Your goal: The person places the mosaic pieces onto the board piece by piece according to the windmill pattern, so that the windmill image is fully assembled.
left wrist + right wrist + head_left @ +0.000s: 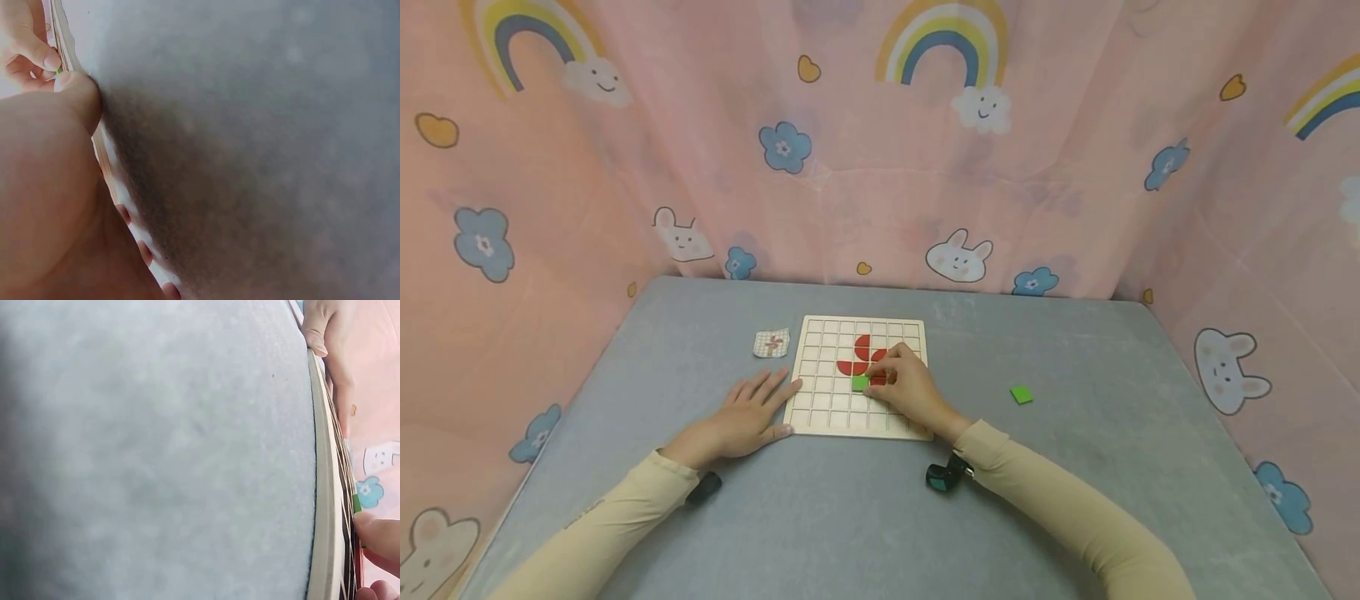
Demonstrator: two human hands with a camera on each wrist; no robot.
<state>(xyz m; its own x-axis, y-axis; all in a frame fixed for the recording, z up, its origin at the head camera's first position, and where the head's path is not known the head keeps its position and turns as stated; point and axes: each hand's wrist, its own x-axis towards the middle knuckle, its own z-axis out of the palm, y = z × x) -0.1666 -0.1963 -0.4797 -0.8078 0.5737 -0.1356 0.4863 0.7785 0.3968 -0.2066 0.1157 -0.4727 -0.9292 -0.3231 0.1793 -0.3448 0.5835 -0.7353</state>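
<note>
A pale wooden grid board [823,400] lies on the grey table, with several red rounded pieces [852,367] set in squares near its middle. My right hand [913,392] reaches over the board and pinches a green square tile [860,383] between thumb and fingertips, just below the red pieces. In the right wrist view the green tile [357,504] shows edge-on at the fingertips, close over the grid. Fingers spread, my left hand [748,421] rests flat on the table, its thumb and a fingertip at the board's left edge.
Left of the board's top corner lies a small card [771,342] printed with a grid and a red pinwheel-like figure. Another green square tile [1021,395] lies on the table to the right. A pink patterned curtain [865,208] stands around the table's back and sides.
</note>
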